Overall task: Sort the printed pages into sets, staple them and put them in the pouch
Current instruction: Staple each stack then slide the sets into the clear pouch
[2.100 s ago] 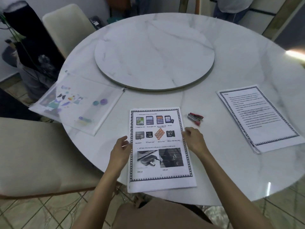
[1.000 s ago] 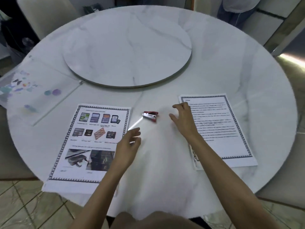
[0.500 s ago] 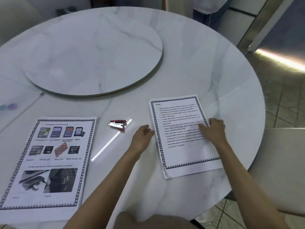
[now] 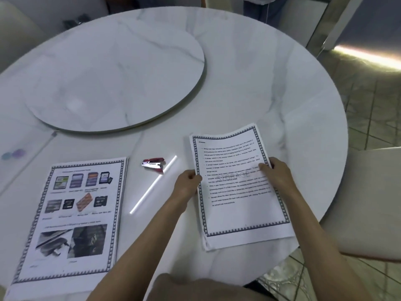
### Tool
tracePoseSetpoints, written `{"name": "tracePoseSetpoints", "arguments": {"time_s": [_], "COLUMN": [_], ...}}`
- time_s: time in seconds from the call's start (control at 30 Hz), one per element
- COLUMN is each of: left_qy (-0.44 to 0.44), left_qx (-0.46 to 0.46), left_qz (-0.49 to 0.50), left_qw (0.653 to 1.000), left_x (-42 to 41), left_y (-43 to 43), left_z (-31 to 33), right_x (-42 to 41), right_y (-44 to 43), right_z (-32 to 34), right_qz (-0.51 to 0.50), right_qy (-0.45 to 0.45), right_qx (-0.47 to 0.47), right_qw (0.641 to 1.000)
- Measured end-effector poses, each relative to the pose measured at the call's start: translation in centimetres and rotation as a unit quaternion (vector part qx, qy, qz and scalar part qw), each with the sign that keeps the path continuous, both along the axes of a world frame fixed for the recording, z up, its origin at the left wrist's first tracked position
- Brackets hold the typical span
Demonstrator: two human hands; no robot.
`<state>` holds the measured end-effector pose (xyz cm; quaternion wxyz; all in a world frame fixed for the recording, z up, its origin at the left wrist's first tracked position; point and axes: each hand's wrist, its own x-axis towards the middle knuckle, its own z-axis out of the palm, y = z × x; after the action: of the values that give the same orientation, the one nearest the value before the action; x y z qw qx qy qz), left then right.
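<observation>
A set of text pages with a patterned border (image 4: 236, 198) is on the right side of the table, its far end lifted and curled. My left hand (image 4: 187, 184) grips its left edge and my right hand (image 4: 276, 174) grips its right edge. A second set of pages with pictures of memory cards (image 4: 73, 218) lies flat at the left. A small red stapler (image 4: 153, 164) lies between the two sets. Only a corner of the clear pouch (image 4: 15, 153), with coloured dots, shows at the far left edge.
A round marble turntable (image 4: 112, 83) sits in the middle of the white marble table (image 4: 271, 88). A cream chair (image 4: 368, 203) stands at the right, another at the top left. A person stands beyond the table's far edge. A bright light streak reflects beside the stapler.
My hands left the picture pages and moved right to the text pages. Both hands now grip its sides and its far end has lifted. The view has swung to the right.
</observation>
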<state>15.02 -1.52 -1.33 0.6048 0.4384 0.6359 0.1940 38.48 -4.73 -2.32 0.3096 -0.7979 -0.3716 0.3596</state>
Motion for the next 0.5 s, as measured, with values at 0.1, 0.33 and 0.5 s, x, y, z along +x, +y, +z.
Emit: {"name": "tracePoseSetpoints", "arguments": {"time_s": [0.1,0.33,0.5], "left_qy": [0.002,-0.051,-0.069], "left_qx": [0.014,0.068,0.104], "left_qz": [0.013,0.047,0.092], "left_qw": [1.0,0.995,0.988], "left_x": [-0.6,-2.7,-5.0], "left_y": [-1.0,-2.6,-2.7], "left_z": [0.4,1.2,1.4], "right_x": [-0.7,-3.2,-5.4], "right_y": [-1.1,-3.6,-4.2], "right_z": [0.0,0.3,0.9], "right_qz": [0.002,0.018,0.049], "right_qy": [0.042,0.191,0.246], "right_qx": [0.03,0.087,0.103], "right_qw": [0.999,0.977,0.963]}}
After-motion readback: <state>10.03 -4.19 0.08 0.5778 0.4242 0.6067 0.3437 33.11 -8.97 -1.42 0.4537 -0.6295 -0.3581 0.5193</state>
